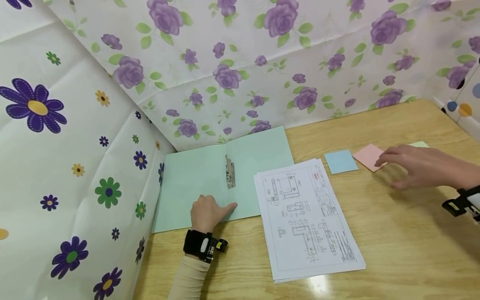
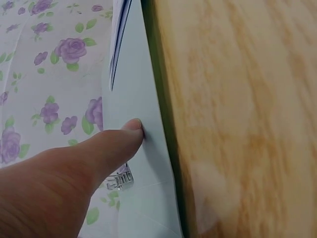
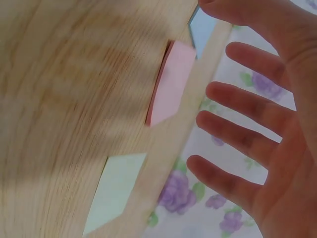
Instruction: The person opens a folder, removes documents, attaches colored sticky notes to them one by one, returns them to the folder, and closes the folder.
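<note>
A light green file folder (image 1: 187, 179) lies spread flat with a metal clip (image 1: 230, 173) at its spine. My left hand (image 1: 208, 212) rests on the folder's near edge, thumb stretched out to the right; the left wrist view shows the thumb (image 2: 109, 148) on the green cover, its other fingers out of sight. Over the sticky notes hovers my right hand (image 1: 423, 166), fingers spread and holding nothing. Below and beside it lie a pink pad of sticky notes (image 3: 173, 84), a pale green pad (image 3: 116, 191) and a blue pad (image 1: 340, 161).
A stack of printed technical drawings (image 1: 307, 221) overlaps the folder's right side. Wood-grain table (image 1: 405, 250) extends to the right and front. Flower-patterned sheets (image 1: 240, 62) hang behind the table and on the left.
</note>
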Demonstrator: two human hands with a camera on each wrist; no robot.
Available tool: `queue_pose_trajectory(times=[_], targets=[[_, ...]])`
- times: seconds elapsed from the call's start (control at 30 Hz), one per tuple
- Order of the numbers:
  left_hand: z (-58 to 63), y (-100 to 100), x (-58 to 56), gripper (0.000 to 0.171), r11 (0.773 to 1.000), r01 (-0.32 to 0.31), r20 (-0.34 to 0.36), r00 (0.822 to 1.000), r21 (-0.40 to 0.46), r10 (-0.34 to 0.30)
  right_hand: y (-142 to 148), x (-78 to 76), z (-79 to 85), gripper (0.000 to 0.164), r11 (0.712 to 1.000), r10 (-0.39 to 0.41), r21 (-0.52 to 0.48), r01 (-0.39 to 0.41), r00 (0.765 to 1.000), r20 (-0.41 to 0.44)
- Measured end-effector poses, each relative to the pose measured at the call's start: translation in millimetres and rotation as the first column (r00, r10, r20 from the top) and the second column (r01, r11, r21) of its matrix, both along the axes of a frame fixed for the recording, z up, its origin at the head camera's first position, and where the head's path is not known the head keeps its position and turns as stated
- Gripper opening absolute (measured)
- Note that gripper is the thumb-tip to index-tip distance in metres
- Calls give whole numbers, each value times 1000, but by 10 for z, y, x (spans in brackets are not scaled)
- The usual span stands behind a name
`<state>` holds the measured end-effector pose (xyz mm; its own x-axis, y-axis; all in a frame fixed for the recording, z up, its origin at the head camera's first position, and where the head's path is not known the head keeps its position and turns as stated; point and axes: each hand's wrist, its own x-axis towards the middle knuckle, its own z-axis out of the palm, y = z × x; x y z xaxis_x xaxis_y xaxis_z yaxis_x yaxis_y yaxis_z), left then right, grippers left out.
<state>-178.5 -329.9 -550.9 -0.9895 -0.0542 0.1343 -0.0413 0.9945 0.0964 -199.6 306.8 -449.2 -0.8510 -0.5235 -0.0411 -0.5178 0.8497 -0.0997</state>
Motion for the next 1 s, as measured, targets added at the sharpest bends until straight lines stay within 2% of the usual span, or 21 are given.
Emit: queue_pose_trajectory(times=[0.2, 0.43, 0.73, 1.0], targets=[[0, 14, -1, 87, 1000, -6, 13, 1000, 4, 6, 255, -148, 27, 67, 998, -56, 32, 54, 998, 39], [7, 19, 10, 87, 1000, -2, -8, 1000, 4, 2, 566, -328, 51, 73, 994, -97, 56, 94, 993, 64], [8, -4, 24, 88, 1000, 9, -43, 999, -14, -10, 759, -556, 87, 83, 993, -82, 94, 75, 994, 77], [-11, -10, 10, 88, 1000, 10, -22, 1000, 15, -9, 834, -673, -48, 89, 995, -71, 71, 65, 994, 83]])
